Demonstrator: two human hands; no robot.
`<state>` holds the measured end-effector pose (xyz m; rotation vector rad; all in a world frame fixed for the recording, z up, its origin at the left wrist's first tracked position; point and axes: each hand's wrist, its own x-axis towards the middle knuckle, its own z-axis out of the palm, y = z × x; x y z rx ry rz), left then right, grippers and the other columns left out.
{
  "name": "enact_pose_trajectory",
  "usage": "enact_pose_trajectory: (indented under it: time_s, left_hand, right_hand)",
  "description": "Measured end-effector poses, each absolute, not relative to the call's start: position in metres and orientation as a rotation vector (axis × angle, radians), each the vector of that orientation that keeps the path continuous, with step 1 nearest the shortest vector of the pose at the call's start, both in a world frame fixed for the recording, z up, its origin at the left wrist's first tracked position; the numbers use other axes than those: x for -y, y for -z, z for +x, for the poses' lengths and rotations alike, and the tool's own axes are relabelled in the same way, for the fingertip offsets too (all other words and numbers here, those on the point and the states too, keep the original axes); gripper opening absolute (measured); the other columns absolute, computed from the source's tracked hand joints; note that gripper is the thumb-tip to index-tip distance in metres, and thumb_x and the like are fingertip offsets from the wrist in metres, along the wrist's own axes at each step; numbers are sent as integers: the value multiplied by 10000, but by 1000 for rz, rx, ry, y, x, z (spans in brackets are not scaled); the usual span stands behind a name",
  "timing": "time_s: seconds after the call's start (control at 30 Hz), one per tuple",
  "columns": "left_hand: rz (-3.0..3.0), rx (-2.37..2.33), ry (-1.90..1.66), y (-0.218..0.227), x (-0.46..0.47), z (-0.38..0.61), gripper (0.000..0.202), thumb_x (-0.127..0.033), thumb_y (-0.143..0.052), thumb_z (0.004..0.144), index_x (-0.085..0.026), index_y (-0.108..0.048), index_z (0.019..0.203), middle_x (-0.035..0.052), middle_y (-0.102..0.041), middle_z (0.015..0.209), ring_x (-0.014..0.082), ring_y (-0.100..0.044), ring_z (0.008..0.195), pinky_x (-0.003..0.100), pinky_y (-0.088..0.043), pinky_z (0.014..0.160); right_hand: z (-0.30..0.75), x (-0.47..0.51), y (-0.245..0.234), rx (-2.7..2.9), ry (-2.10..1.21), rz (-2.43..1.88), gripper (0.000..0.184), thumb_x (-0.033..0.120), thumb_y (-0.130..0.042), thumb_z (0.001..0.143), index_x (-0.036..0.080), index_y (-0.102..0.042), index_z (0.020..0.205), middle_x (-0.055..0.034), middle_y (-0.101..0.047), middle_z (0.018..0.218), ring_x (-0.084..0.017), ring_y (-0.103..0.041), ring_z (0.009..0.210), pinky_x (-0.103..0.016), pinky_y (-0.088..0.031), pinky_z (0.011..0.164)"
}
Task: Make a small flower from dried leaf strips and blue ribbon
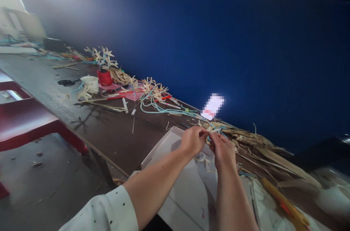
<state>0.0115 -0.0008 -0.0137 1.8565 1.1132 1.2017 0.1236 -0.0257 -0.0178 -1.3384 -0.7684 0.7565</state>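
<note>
My left hand [193, 140] and my right hand [223, 150] meet above the far end of a shallow white box [175, 187]. Both have their fingers pinched together, tip to tip. Whatever lies between the fingertips is too small and covered to make out. Just behind the fingers are pale husk petals and light-blue stems [221, 129], partly hidden by my hands. A pale star-shaped husk flower [203, 160] shows in the box below my wrists.
Dried husk strips [268, 154] spread along the right. More husk flowers [153, 89] with blue stems lie at the back, near a red thread spool [104, 77], a white cup [90, 83] and black scissors [68, 82]. A blue partition [232, 49] borders the table; a red stool [30, 118] stands left.
</note>
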Motion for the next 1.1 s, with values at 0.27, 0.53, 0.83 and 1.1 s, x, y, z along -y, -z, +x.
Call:
enact_pose_trajectory:
  time_s: [0.27, 0.53, 0.83, 1.1]
  left_hand:
    - [1919, -1093, -1210, 13, 2, 9, 208, -271, -506, 827, -228, -699, 891, 23, -686, 882, 145, -600, 820, 225, -434, 742]
    - [2004, -1013, -1270, 16, 1, 9, 234, -251, -477, 839, -238, -701, 903, 31, -690, 889, 158, -613, 853, 234, -445, 767]
    - [1787, -1092, -1165, 20, -1, 14, 266, -325, -579, 779, -245, -673, 1014, 11, -715, 896, 161, -646, 840, 232, -465, 739]
    - [1899, -1014, -1095, 14, 2, 10, 267, -277, -504, 829, -272, -679, 1031, 2, -706, 991, 159, -635, 917, 224, -459, 787]
  right_hand:
    - [123, 27, 17, 776, -745, -1356, 294, 404, -740, 566, 162, -648, 704, 59, -440, 460, -72, -344, 427, -212, -246, 393]
    - [123, 29, 15, 748, -741, -1389, 294, 398, -746, 566, 159, -651, 709, 56, -446, 488, -62, -350, 434, -203, -271, 403]
    - [123, 28, 14, 687, -743, -1354, 271, 375, -752, 568, 165, -656, 710, 52, -463, 490, -63, -350, 442, -202, -263, 409]
    - [121, 28, 13, 686, -741, -1332, 287, 379, -753, 548, 156, -641, 692, 60, -437, 466, -61, -329, 428, -199, -239, 396]
